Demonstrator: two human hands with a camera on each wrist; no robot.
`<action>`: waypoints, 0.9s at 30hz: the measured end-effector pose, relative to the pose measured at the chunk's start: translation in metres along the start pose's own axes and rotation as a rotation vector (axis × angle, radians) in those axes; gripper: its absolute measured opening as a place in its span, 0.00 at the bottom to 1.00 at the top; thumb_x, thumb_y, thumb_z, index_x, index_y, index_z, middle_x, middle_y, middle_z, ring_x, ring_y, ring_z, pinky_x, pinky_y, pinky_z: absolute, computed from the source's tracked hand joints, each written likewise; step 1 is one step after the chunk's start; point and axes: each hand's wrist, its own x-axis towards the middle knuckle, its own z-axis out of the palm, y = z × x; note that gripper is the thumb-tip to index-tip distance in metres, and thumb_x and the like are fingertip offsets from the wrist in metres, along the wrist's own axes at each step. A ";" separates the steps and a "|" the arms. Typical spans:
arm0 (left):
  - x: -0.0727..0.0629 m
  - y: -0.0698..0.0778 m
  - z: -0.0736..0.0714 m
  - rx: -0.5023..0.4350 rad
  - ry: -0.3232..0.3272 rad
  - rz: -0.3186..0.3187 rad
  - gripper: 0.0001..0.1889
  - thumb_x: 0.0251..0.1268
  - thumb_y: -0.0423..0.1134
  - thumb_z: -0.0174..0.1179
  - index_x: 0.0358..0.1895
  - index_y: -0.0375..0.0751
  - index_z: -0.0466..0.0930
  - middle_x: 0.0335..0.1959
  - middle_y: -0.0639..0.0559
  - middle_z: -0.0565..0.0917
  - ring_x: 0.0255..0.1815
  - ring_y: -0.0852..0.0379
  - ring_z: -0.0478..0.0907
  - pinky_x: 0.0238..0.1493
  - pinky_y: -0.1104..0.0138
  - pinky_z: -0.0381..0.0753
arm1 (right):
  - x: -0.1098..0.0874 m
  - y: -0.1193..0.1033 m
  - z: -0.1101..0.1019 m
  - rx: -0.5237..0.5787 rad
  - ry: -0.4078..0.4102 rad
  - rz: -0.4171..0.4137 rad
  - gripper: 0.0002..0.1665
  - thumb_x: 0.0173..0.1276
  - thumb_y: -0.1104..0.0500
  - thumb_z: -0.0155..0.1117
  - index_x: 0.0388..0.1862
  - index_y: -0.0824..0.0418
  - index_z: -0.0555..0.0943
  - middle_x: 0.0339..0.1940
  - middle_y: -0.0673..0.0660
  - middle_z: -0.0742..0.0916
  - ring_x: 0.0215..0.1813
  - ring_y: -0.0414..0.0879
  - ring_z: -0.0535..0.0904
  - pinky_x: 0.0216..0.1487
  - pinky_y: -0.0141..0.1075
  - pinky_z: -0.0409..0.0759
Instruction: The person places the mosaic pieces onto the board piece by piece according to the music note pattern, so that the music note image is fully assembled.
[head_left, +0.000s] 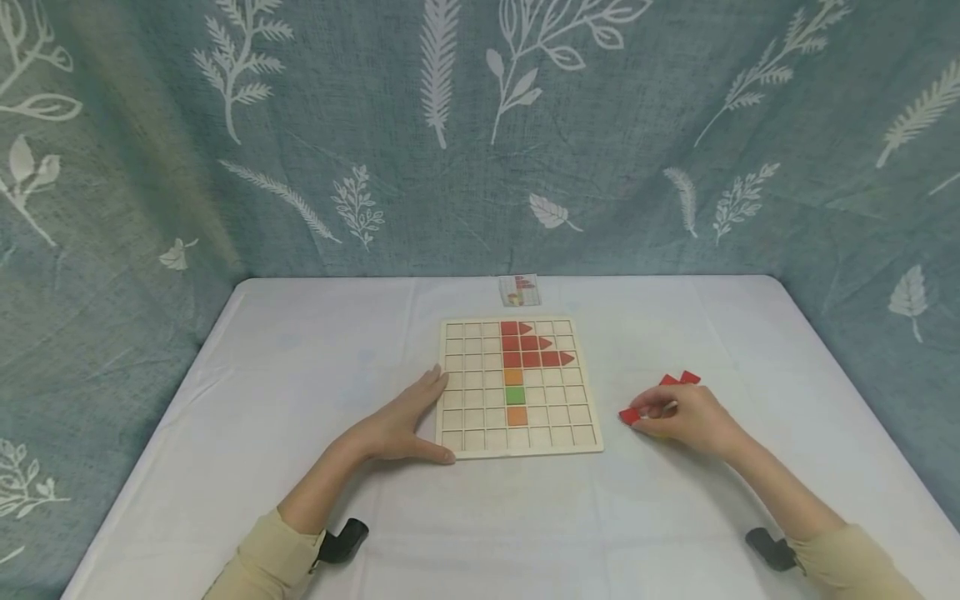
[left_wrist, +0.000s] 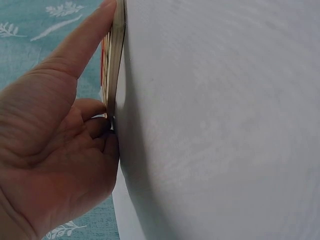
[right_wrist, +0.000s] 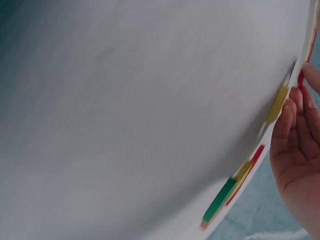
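Observation:
A pale wooden grid board lies on the table, with red square and pointed pieces in three rows, above orange and green squares in one column. My left hand touches its left side, thumb at the near left corner; in the left wrist view the thumb lies along the board's edge. Right of the board, my right hand pinches a red piece between thumb and fingers. Two more red pieces lie just behind that hand.
A small picture card with a similar red design lies beyond the board. The right wrist view shows green and yellow pieces near the right hand. A leaf-patterned curtain hangs along the white table's far edge.

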 end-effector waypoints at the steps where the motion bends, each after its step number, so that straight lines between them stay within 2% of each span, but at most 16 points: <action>1: 0.000 0.000 0.000 0.001 0.001 -0.001 0.64 0.42 0.56 0.77 0.77 0.32 0.45 0.79 0.39 0.41 0.79 0.42 0.38 0.75 0.48 0.45 | 0.001 -0.002 0.001 0.023 -0.005 0.005 0.13 0.58 0.58 0.74 0.42 0.57 0.87 0.31 0.45 0.85 0.35 0.42 0.80 0.37 0.31 0.81; 8: -0.001 0.001 0.000 0.001 0.002 -0.008 0.64 0.42 0.56 0.77 0.77 0.32 0.45 0.79 0.39 0.41 0.79 0.42 0.38 0.75 0.48 0.45 | 0.017 -0.028 0.020 0.199 -0.076 0.062 0.17 0.59 0.50 0.74 0.47 0.53 0.87 0.36 0.47 0.88 0.38 0.45 0.81 0.37 0.33 0.81; 12: -0.001 0.001 0.000 -0.001 0.002 -0.007 0.64 0.42 0.56 0.77 0.77 0.33 0.45 0.79 0.39 0.42 0.79 0.42 0.38 0.75 0.48 0.45 | 0.027 -0.046 0.034 0.274 -0.134 0.034 0.19 0.60 0.49 0.74 0.48 0.54 0.87 0.39 0.48 0.88 0.40 0.47 0.80 0.38 0.34 0.81; 16: -0.001 0.001 0.000 -0.002 0.000 -0.004 0.64 0.42 0.56 0.77 0.77 0.33 0.45 0.79 0.39 0.41 0.79 0.42 0.38 0.75 0.48 0.45 | 0.036 -0.063 0.046 0.307 -0.176 -0.003 0.16 0.59 0.50 0.75 0.46 0.52 0.88 0.37 0.47 0.89 0.39 0.46 0.80 0.37 0.33 0.80; 22: -0.001 0.001 -0.001 0.004 0.005 -0.008 0.64 0.41 0.56 0.77 0.77 0.33 0.45 0.79 0.39 0.42 0.79 0.42 0.38 0.75 0.48 0.45 | 0.045 -0.080 0.064 0.223 -0.212 -0.131 0.12 0.58 0.53 0.75 0.42 0.49 0.88 0.31 0.42 0.87 0.35 0.42 0.81 0.35 0.34 0.81; 27: -0.001 0.001 -0.001 0.006 0.000 -0.003 0.64 0.42 0.56 0.77 0.77 0.33 0.45 0.79 0.39 0.41 0.79 0.42 0.38 0.75 0.48 0.45 | 0.050 -0.085 0.074 0.105 -0.235 -0.283 0.10 0.60 0.55 0.74 0.42 0.47 0.88 0.34 0.37 0.86 0.37 0.37 0.80 0.40 0.33 0.81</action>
